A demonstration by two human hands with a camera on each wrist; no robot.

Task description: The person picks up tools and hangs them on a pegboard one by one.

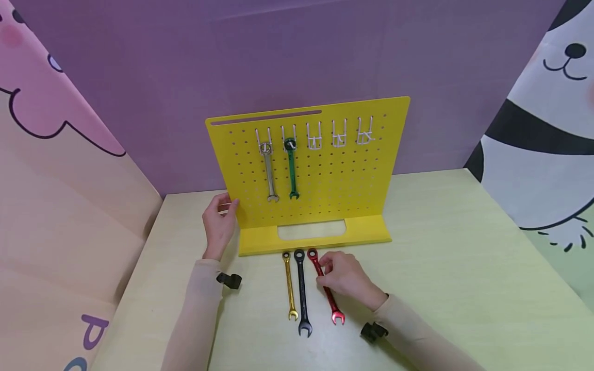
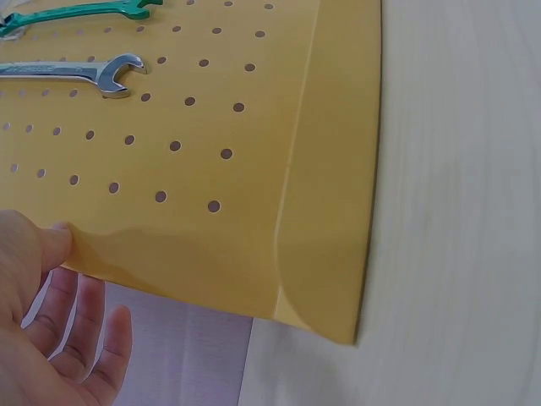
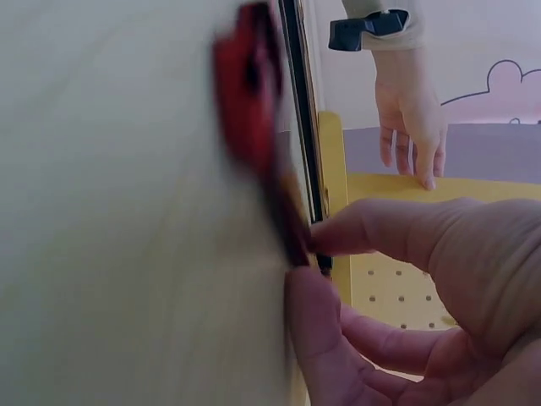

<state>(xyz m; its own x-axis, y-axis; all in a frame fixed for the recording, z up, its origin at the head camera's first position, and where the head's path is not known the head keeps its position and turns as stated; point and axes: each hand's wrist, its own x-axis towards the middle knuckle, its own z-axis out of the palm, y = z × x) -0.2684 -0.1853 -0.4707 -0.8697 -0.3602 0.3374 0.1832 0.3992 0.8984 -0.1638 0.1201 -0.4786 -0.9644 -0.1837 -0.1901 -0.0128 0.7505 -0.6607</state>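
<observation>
- The right hand (image 1: 347,273) pinches the red wrench (image 1: 330,298) between thumb and fingers, just off the front edge of the board's base; whether the wrench is fully on the table (image 1: 441,232) I cannot tell.
- The left hand (image 1: 219,221) grips the left edge of the yellow board (image 1: 260,239), thumb on its front, near the lower left corner.
- Left of the red wrench lie the black wrench (image 1: 302,293) and then the gold wrench (image 1: 290,286), ring ends toward the base's front edge.
- Below the board's top edge, the silver wrench (image 1: 268,172) hangs nearest the left edge, the green wrench (image 1: 292,172) beside it.
</observation>
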